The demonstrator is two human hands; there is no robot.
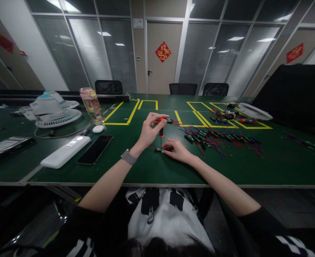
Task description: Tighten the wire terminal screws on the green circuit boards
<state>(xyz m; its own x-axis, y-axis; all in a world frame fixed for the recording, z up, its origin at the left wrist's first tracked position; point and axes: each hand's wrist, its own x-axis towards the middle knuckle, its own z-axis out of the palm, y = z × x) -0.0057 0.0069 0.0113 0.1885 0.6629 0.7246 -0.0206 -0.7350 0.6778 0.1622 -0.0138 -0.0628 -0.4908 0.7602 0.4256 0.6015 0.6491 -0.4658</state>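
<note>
My left hand is closed around the orange and black handle of a screwdriver. The screwdriver stands upright, its thin shaft pointing down at a small green circuit board on the table. With bent fingers, my right hand grips the right end of that board and covers part of it. A red wire runs out from the board's left side. Just beyond my left hand lies another small board with red wires. Whether the screwdriver's tip touches a screw is too small to tell.
Right of my hands spreads a pile of wired circuit boards. A black phone, a white power strip-like device, a water bottle and a white fan stand left. Yellow tape marks the green table.
</note>
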